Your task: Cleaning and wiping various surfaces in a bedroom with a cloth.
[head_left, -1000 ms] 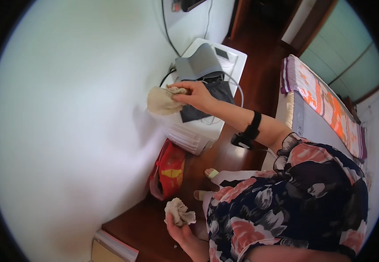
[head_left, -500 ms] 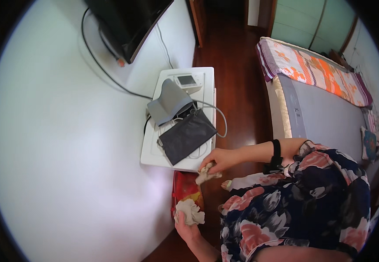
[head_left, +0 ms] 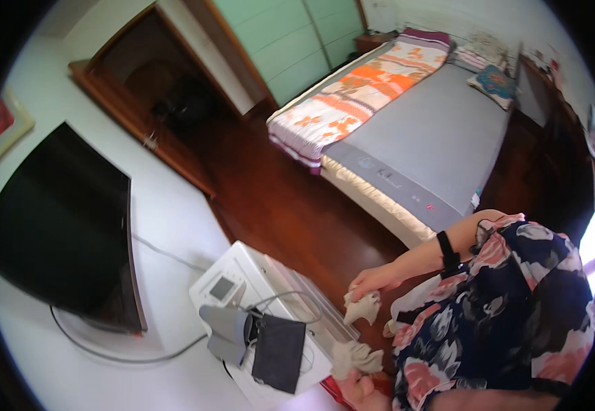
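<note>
Right hand point(head_left: 374, 281), pinching a cream cloth point(head_left: 362, 308), now drawn away from the wall point(head_left: 154, 383); left hand point(head_left: 358, 389), clutching a crumpled cloth point(head_left: 356, 359) near it; neither free.

soft light | white glare far right | doorway point(head_left: 191, 127) dark | edges bowed, corners black

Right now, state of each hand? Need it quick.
Left hand: closed, holding a crumpled cream cloth.
Right hand: closed, holding a second cream cloth that hangs down.
</note>
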`<control>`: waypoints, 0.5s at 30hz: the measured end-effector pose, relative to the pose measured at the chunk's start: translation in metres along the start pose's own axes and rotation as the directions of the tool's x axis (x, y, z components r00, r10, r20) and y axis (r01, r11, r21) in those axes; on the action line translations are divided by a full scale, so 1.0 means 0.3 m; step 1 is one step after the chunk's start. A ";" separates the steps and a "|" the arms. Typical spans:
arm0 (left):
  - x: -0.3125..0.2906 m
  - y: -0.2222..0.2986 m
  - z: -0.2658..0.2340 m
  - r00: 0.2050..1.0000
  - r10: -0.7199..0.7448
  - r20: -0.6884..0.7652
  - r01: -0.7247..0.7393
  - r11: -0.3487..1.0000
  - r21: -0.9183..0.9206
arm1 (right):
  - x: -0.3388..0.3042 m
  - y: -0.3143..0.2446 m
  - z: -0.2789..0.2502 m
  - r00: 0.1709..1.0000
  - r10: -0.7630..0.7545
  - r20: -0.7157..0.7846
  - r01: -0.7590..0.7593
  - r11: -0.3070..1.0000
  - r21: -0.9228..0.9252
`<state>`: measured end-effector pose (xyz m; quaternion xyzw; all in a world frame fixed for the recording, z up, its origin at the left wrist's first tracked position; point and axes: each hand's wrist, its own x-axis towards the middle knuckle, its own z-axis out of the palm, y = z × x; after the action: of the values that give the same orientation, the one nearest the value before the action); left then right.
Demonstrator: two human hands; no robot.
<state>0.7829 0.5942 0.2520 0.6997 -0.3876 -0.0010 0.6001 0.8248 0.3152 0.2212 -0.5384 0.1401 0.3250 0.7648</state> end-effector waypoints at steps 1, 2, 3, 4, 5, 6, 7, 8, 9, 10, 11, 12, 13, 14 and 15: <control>0.016 -0.005 0.020 0.898 -0.439 -0.014 0.372 0.778 -0.506 | -0.027 0.045 -0.026 0.999 -0.032 -0.043 0.036 0.995 0.095; 0.036 -0.010 0.073 0.624 -0.756 0.196 0.515 0.210 -0.831 | -0.064 0.066 -0.051 0.996 -0.051 -0.079 0.063 0.984 0.169; 0.060 -0.067 0.121 0.637 -0.738 0.222 0.520 0.199 -0.831 | -0.092 0.075 -0.074 0.996 0.003 -0.092 0.015 0.981 0.194; 0.093 -0.154 0.188 0.636 -0.735 0.233 0.539 0.208 -0.816 | -0.111 0.082 -0.160 0.988 0.013 -0.155 0.009 0.991 0.136; 0.115 -0.206 0.200 0.617 -0.757 0.214 0.556 0.226 -0.800 | -0.120 0.021 -0.154 0.981 0.007 -0.192 0.020 0.990 0.138; 0.129 -0.242 0.205 0.615 -0.757 0.218 0.562 0.227 -0.795 | -0.095 -0.009 -0.180 0.975 0.001 -0.223 0.031 0.990 0.139; 0.177 -0.245 0.246 0.557 -0.793 0.247 0.582 0.161 -0.797 | -0.134 -0.034 -0.220 0.961 -0.012 -0.275 0.058 0.985 0.160; 0.230 -0.265 0.270 0.497 -0.828 0.258 0.594 0.108 -0.797 | -0.140 -0.072 -0.258 0.945 -0.073 -0.318 0.113 0.987 0.111; 0.279 -0.324 0.279 0.606 -0.686 0.403 0.652 0.138 -0.746 | -0.125 -0.113 -0.299 0.930 -0.131 -0.342 0.159 0.986 0.055; 0.316 -0.364 0.300 0.607 -0.674 0.420 0.666 0.143 -0.732 | -0.103 -0.155 -0.339 0.922 -0.144 -0.359 0.178 0.982 0.064; 0.384 -0.334 0.332 0.691 -0.639 0.338 0.628 0.301 -0.717 | -0.083 -0.182 -0.384 0.915 -0.184 -0.360 0.198 0.980 0.003; 0.451 -0.296 0.361 0.770 -0.584 0.257 0.571 0.451 -0.686 | -0.054 -0.194 -0.440 0.907 -0.223 -0.358 0.217 0.975 -0.058; 0.522 -0.254 0.387 0.844 -0.509 0.171 0.488 0.594 -0.640 | -0.031 -0.225 -0.483 0.902 -0.230 -0.366 0.228 0.972 -0.049; 0.588 -0.235 0.404 0.906 -0.418 0.066 0.379 0.731 -0.568 | 0.018 -0.271 -0.511 0.926 -0.249 -0.282 0.194 0.958 -0.209; 0.651 -0.247 0.430 0.951 -0.307 -0.026 0.259 0.842 -0.474 | 0.065 -0.311 -0.534 0.947 -0.255 -0.195 0.171 0.914 -0.368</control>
<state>0.8993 0.3783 0.2442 0.5842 -0.2376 -0.1472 0.7619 0.9216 0.1561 0.2174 -0.7115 0.1119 0.1915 0.6667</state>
